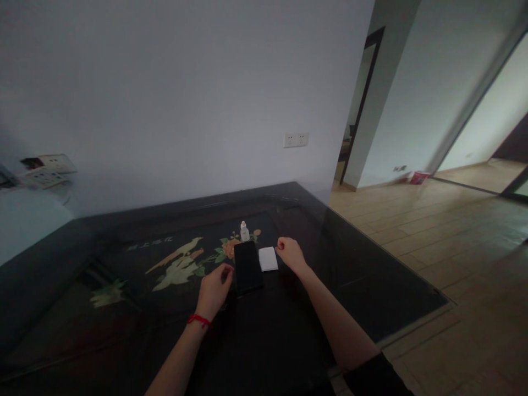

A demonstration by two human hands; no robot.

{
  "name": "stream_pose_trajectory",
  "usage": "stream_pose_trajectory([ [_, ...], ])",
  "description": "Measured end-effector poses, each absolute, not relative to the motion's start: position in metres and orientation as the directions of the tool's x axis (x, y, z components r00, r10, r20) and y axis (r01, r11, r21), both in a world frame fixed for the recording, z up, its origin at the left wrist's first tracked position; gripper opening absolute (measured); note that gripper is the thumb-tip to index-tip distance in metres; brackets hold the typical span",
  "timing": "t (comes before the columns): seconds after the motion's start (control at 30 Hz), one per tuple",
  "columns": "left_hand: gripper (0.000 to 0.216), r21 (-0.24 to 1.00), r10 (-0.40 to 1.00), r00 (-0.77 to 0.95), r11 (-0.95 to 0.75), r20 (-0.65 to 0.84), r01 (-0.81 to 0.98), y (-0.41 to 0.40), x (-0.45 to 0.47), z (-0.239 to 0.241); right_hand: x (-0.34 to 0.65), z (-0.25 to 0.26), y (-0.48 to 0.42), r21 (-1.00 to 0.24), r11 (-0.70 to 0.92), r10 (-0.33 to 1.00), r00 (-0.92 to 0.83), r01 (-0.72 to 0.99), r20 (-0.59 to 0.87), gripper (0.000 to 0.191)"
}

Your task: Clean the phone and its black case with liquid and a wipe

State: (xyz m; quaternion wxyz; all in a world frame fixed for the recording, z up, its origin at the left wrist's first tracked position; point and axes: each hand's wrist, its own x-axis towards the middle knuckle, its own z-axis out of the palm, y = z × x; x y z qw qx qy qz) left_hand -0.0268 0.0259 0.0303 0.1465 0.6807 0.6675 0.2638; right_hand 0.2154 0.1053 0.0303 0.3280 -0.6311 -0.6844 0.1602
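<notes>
A black smartphone [248,266] lies flat on the dark table [371,280], its dark face up. Beside its right edge is a small white folded cloth or paper [268,259]. Just beyond the phone's far end, a small white bottle [245,232] stands upright with its cap on. My left hand [215,287], a red string bracelet on its wrist, rests loosely curled at the phone's left side, with nothing visible in it. To the right of the white square, my right hand [290,252] is curled into a loose fist; nothing shows in its fingers.
The glossy tabletop carries an inlaid picture of birds and flowers [177,272]. Behind it rises a white wall with a double socket [296,139]. Papers or boxes [47,169] sit at the far left. On the tiled floor at right is a red container [418,177].
</notes>
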Motion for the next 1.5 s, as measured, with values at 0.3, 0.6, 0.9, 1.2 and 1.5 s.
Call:
stream_pose_trajectory([
  [0.3,0.019,0.598,0.992,-0.013,-0.066,0.127,0.799,0.024,-0.026,0.033,0.211,0.032,0.1,-0.566,0.125,0.987,-0.044,0.815,0.154,0.013],
  [0.6,0.025,0.525,0.983,-0.023,-0.078,0.183,0.848,0.021,-0.022,0.033,0.208,0.035,0.098,-0.619,0.19,0.975,-0.075,0.762,0.207,0.024],
  [0.9,0.049,0.543,0.973,-0.001,-0.129,0.232,0.83,0.026,-0.011,0.01,0.165,0.007,0.09,-0.799,0.248,0.969,-0.148,0.549,0.199,0.038],
  [1.2,0.087,0.522,0.981,0.123,-0.183,0.147,0.833,0.02,-0.01,0.011,0.166,0.009,0.085,-0.794,0.211,0.975,-0.185,0.57,0.127,0.041],
  [1.5,0.095,0.462,0.987,0.138,-0.162,0.086,0.872,0.018,-0.009,0.017,0.166,0.013,0.083,-0.759,0.227,0.97,-0.209,0.61,0.122,0.041],
])
